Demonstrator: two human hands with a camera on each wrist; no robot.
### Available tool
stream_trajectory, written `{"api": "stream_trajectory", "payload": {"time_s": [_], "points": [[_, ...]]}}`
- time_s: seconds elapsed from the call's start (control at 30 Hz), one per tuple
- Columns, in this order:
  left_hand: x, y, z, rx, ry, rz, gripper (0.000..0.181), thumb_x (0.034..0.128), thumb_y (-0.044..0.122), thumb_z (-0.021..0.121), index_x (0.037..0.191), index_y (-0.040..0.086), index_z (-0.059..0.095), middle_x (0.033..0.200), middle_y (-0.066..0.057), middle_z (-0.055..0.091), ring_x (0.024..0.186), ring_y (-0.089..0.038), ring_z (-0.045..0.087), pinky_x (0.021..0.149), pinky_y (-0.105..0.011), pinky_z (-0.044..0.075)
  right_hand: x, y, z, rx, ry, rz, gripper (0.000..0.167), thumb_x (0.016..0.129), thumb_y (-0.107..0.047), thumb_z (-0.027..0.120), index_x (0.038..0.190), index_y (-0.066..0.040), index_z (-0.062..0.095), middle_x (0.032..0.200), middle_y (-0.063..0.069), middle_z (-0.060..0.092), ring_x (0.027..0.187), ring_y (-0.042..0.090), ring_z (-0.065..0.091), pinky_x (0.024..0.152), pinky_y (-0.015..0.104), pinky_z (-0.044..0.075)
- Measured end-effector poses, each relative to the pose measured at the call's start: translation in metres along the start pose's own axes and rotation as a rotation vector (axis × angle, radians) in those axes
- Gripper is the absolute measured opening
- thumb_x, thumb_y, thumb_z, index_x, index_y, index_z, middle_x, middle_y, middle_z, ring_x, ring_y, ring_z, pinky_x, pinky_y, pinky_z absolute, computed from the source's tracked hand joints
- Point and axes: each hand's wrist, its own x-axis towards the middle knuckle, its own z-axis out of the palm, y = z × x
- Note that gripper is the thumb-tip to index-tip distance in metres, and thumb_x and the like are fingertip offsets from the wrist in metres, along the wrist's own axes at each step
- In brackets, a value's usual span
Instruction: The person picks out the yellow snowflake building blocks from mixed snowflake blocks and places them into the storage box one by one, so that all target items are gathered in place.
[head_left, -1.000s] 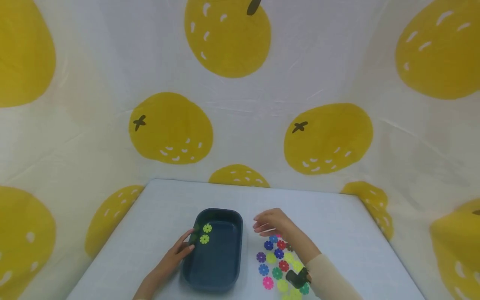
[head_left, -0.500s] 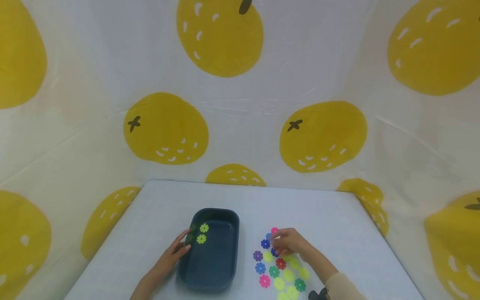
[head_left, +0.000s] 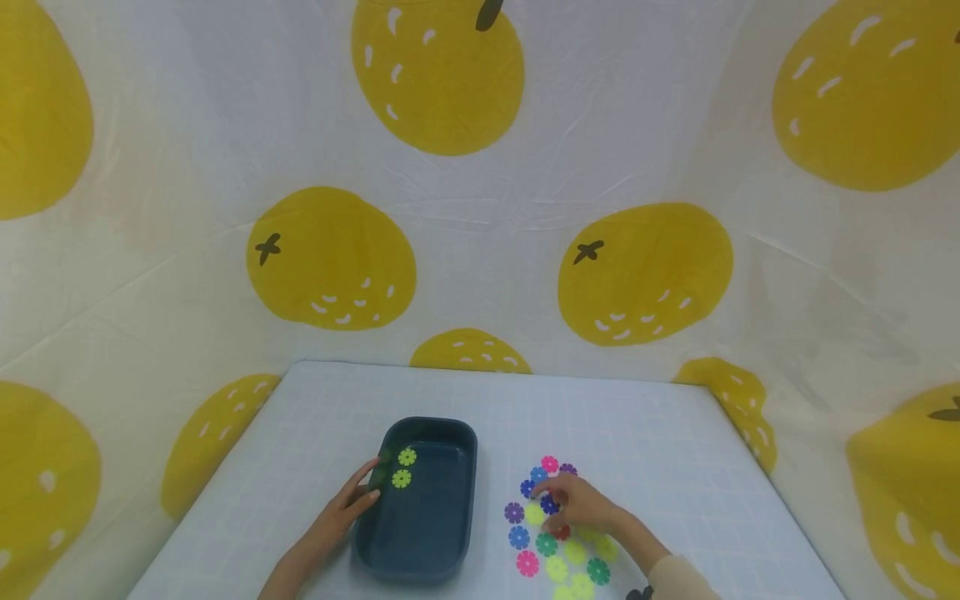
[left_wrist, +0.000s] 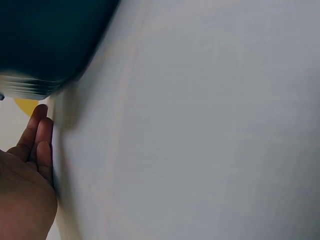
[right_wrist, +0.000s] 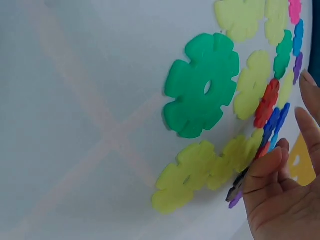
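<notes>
- Two yellow-green notched discs [head_left: 401,479] lie inside the dark blue-grey rectangular tray [head_left: 420,533], near its left wall
- Many loose multicoloured notched discs [head_left: 546,544] lie outside it on the table [head_left: 675,467], yellow discs [head_left: 575,552] among them, so the work looks barely begun
- Left hand [head_left: 341,510] rests against the tray's left rim, fingers extended, not clenched
- Right hand [head_left: 585,505] reaches over the loose discs, thumb and fingers parted, no disc visibly grasped; whether it touches one, I cannot tell

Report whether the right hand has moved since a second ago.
Yes: against the dark tray in the head view, the right hand has shifted rightward and lower in the picture.
</notes>
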Motion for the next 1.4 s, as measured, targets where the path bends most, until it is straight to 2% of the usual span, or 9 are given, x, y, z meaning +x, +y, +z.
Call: {"api": "stream_trajectory", "payload": {"time_s": [0.13,0.27,0.4,0.67,0.87,1.17,1.27,1.4], "points": [[0.001,0.001,0.000,0.006,0.000,0.000,0.069,0.0966,0.049,0.058,0.156,0.031,0.028,0.158,-0.022,0.032,0.142,-0.047,0.033,0.109,-0.064,0.035,0.003,0.002,-0.001,-0.012,-0.027,-0.016,0.037,0.081,-0.017,0.083,0.115,-0.026,0.072,0.110,0.001,0.059,0.096,0.019,0.052,0.090,0.048,0.052],[0.002,-0.001,-0.001,0.000,0.004,-0.020,0.070,0.0954,0.051,0.059,0.156,0.032,0.029,0.157,-0.022,0.033,0.142,-0.046,0.034,0.109,-0.064,0.035,0.007,0.002,-0.001,-0.022,-0.059,-0.049,0.038,0.081,-0.016,0.081,0.117,-0.026,0.072,0.115,0.002,0.062,0.098,0.020,0.054,0.092,0.052,0.051],[0.002,-0.001,-0.001,-0.010,0.003,-0.027,0.069,0.0952,0.051,0.060,0.155,0.034,0.030,0.156,-0.022,0.035,0.142,-0.046,0.034,0.109,-0.063,0.035,0.009,0.002,-0.001,-0.029,-0.071,-0.046,0.039,0.081,-0.015,0.081,0.117,-0.026,0.072,0.118,0.003,0.063,0.102,0.021,0.057,0.095,0.058,0.050],[0.002,-0.001,0.000,0.008,0.018,-0.029,0.070,0.0952,0.051,0.060,0.155,0.032,0.030,0.155,-0.023,0.036,0.141,-0.047,0.036,0.109,-0.064,0.035,0.014,0.004,-0.002,-0.066,-0.085,-0.067,0.038,0.081,-0.012,0.081,0.116,-0.026,0.073,0.115,0.001,0.064,0.100,0.020,0.057,0.092,0.054,0.052],[0.002,0.002,0.001,0.029,0.014,-0.033,0.071,0.0954,0.052,0.059,0.156,0.030,0.028,0.156,-0.024,0.034,0.141,-0.048,0.034,0.108,-0.066,0.034,0.016,0.007,-0.002,-0.062,-0.088,-0.042,0.038,0.081,-0.012,0.080,0.114,-0.028,0.073,0.120,0.004,0.062,0.108,0.027,0.058,0.097,0.061,0.048],[0.001,0.003,0.002,0.024,0.021,-0.049,0.073,0.0939,0.056,0.058,0.156,0.031,0.028,0.157,-0.024,0.032,0.141,-0.048,0.033,0.109,-0.067,0.033,0.014,0.001,-0.004,-0.053,-0.089,-0.003,0.032,0.081,-0.012,0.080,0.107,-0.029,0.072,0.122,0.003,0.061,0.112,0.031,0.056,0.098,0.063,0.046],[0.001,0.003,0.001,0.019,0.023,-0.054,0.075,0.0929,0.057,0.060,0.156,0.031,0.028,0.157,-0.024,0.033,0.142,-0.048,0.032,0.109,-0.066,0.033,0.013,-0.002,-0.003,-0.049,-0.084,0.004,0.030,0.080,-0.012,0.080,0.105,-0.027,0.071,0.116,0.002,0.061,0.107,0.028,0.056,0.095,0.059,0.049],[0.001,0.003,0.001,0.028,0.024,-0.048,0.076,0.0924,0.057,0.060,0.156,0.030,0.028,0.157,-0.024,0.033,0.141,-0.048,0.033,0.109,-0.066,0.034,0.012,-0.004,-0.001,-0.056,-0.069,-0.001,0.025,0.079,-0.012,0.081,0.099,-0.018,0.067,0.099,0.002,0.058,0.092,0.020,0.052,0.081,0.041,0.051]]}}
